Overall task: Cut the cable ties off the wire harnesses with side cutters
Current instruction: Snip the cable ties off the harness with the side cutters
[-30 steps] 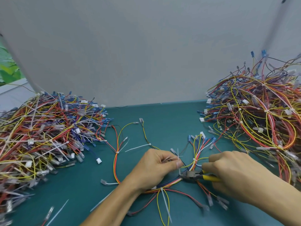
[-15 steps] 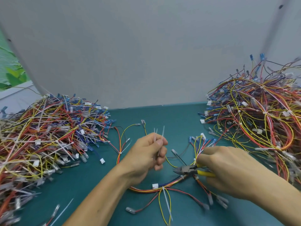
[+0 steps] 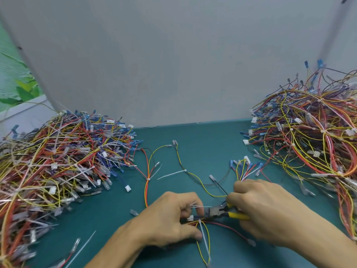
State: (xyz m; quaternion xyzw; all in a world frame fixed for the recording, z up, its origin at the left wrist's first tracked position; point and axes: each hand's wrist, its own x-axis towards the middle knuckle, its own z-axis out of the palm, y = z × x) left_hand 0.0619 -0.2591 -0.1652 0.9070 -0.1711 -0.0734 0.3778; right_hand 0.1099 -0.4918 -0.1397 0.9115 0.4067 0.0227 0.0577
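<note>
Gripping the yellow-handled side cutters (image 3: 216,212) in your right hand (image 3: 270,211), you hold their nose at the wire harness (image 3: 229,227) on the green mat (image 3: 202,136). Your left hand (image 3: 170,219) pinches loose white ties (image 3: 197,206), thumb beside the harness's cable tie (image 3: 205,246).

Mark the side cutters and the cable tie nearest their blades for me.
side cutters (image 3: 217,212): head view, dark pivot ahead of the yellow handles.
cable tie (image 3: 205,243): head view, partway down its long white tail.
</note>
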